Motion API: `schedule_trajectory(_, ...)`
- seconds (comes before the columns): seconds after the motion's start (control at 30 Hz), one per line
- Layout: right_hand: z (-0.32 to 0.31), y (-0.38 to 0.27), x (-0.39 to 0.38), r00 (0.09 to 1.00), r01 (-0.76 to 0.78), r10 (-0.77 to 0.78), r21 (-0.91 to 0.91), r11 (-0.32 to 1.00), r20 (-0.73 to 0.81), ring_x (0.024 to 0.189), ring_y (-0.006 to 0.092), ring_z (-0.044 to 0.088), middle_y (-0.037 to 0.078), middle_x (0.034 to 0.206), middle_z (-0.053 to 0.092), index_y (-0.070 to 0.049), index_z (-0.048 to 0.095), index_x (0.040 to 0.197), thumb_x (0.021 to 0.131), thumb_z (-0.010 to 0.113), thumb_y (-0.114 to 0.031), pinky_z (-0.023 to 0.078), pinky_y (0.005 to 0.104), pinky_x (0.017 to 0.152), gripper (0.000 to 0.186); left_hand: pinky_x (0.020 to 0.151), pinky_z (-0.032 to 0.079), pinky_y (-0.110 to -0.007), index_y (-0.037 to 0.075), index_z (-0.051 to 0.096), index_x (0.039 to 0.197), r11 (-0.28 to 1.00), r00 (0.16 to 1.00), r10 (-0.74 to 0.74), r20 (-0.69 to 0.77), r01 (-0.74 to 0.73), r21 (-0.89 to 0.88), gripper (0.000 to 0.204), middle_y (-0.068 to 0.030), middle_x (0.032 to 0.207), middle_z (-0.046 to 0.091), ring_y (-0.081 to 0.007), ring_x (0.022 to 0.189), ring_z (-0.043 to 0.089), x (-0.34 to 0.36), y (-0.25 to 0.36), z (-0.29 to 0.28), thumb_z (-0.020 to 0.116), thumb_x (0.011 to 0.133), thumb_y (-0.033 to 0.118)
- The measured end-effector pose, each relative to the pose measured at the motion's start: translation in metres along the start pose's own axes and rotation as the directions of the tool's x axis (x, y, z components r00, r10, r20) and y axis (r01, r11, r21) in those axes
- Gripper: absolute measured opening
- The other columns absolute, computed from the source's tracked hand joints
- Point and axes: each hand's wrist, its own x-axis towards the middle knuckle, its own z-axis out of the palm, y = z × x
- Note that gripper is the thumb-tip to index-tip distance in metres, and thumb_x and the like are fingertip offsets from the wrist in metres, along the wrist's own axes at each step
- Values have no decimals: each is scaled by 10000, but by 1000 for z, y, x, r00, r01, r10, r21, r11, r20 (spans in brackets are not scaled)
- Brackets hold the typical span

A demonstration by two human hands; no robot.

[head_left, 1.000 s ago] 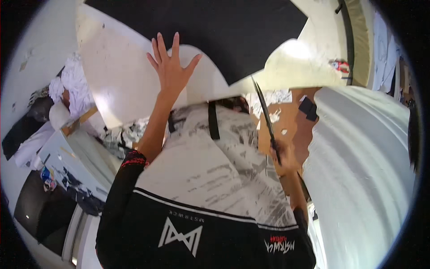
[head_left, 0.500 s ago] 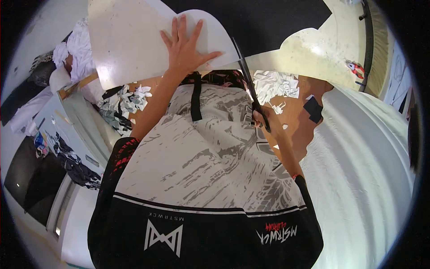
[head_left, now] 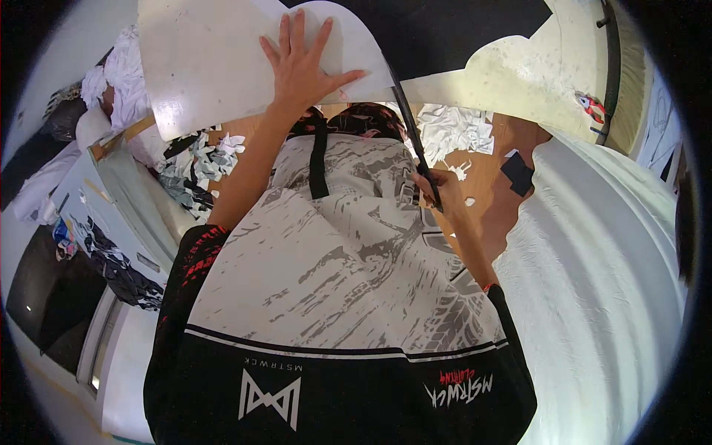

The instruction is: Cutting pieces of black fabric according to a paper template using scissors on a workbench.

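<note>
My left hand (head_left: pixel 300 73) lies flat with fingers spread on a white sheet (head_left: pixel 200 67) with a rounded edge, at the far side of the view. Beyond that curve, black material (head_left: pixel 452 30) covers part of the pale tabletop. My right hand (head_left: pixel 439 194), lower and to the right, is closed around the near end of a long, narrow black strip (head_left: pixel 409 122). The strip slants up and left, its far end meeting the right edge of the white sheet. Whether it is cloth or something stiffer, I cannot tell.
A red-handled hand tool (head_left: pixel 592 108) rests near the table's right end. White scraps (head_left: pixel 454 130) and a black piece (head_left: pixel 518 175) lie on the wooden floor, with mixed scraps (head_left: pixel 200 167) further left. White fabric (head_left: pixel 593 289) drapes along the right side.
The whole view has shifted slightly. My right hand and the near end of the black strip are a little higher and further left. My left hand stays flat on the sheet.
</note>
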Motion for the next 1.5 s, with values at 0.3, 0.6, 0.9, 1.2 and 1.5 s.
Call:
schedule_trajectory(0.3,-5,-9,12,982,172,-165,-71,983,89,540,82,558,-10,652,581,-52,630,802,1019,709,-432,396,242,513,444,1072,166,-870,231,568,1532,999,1000,18,-10,-18,46,1036,-211,1682,301,-501,1552,236,0,6,-3,812,692,787)
schedule_trajectory(0.6,-1,-38,27,994,74,-71,-29,997,83,489,65,528,-25,620,560,-83,626,780,987,746,-439,378,240,469,429,1081,170,-861,218,605,1499,1000,999,-8,-38,9,25,1035,-195,1668,331,-470,1553,254,-1,13,-6,799,677,817)
schedule_trajectory(0.9,-5,-63,15,999,-44,45,-110,993,2,471,70,512,-19,606,556,-80,613,727,957,790,-424,385,248,465,451,1107,131,-852,233,602,1499,1000,998,-15,-53,15,1,1031,-195,1679,315,-457,1565,243,-2,7,-9,804,672,815)
schedule_trajectory(1.2,-1,-100,40,990,110,-101,-94,989,95,469,72,507,-24,550,517,-116,557,648,978,757,-411,372,255,478,486,1131,96,-841,253,577,1521,996,997,-71,-30,69,-64,1048,-183,1685,312,-448,1573,237,-6,8,-14,815,663,806)
schedule_trajectory(1.5,-24,-108,39,992,85,-69,-142,986,110,467,45,481,-42,588,544,-40,701,800,908,855,-351,326,234,441,363,1159,91,-817,262,569,1520,991,993,-107,-51,103,-82,1030,-187,1670,342,-429,1577,238,-8,8,-26,777,678,818)
